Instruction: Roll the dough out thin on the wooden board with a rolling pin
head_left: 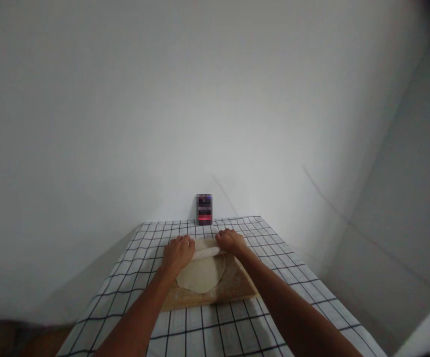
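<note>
A pale rolling pin (206, 253) lies across a flattened sheet of dough (200, 275). At its left end my left hand (179, 251) is closed around it, and my right hand (230, 241) grips the other end. The dough is roughly round, with part of it showing beyond the pin. Beneath it is a wooden board (233, 285) dusted with flour. Both hands cover the ends of the pin, and my left hand hides the board's far left corner.
The board rests on a table with a white, black-checked cloth (289, 285). At the far edge a small dark upright object (204, 209), blurred by pixels, leans by the white wall (207, 109). Something brown (32, 339) shows at the lower left.
</note>
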A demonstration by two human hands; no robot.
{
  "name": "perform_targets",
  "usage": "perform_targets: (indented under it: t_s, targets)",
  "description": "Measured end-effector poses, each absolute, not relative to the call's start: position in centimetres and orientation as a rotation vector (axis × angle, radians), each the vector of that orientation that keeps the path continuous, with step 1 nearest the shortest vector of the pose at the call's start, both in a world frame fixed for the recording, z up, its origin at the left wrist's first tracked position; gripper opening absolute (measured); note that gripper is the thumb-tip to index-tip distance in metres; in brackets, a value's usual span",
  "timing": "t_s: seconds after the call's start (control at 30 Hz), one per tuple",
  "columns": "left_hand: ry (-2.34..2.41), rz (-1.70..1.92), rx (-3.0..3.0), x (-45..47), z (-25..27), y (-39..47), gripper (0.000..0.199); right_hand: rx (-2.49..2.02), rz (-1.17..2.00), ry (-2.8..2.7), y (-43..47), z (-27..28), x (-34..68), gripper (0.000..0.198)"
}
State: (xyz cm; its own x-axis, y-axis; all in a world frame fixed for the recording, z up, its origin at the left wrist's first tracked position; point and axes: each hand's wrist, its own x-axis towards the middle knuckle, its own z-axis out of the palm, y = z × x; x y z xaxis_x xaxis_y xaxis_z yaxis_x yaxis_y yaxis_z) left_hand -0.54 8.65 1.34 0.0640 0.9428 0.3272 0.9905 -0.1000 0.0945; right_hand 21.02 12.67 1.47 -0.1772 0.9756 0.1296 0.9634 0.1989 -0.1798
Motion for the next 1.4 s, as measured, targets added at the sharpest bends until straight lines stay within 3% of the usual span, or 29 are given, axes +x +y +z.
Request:
perform_targets:
  t_s: [0.47,0.83,1.03,1.4]
  targets:
    - [-1.641,-0.739,-2.08,0.5,-1.0,3.0,0.046,-1.611,-0.037,-2.205,5.0,0.5,22.3,0.045]
    - [-1.424,-0.7,-2.31,-1.1,-2.6,-6.8,0.057,-1.458,0.071,-2.158,-5.0,-0.8,23.5,0.042]
    - [-1.353,-0.698,-2.3,-1.9,-2.9,-8.9,0.068,-1.447,-0.019,-2.098,-6.6,-1.7,23.3,0.042]
    - [-1.349,-0.709,-2.324,-2.3,-2.9,-8.5,0.065,-1.427,-0.017,-2.123,-6.3,-2.1,23.8,0.04]
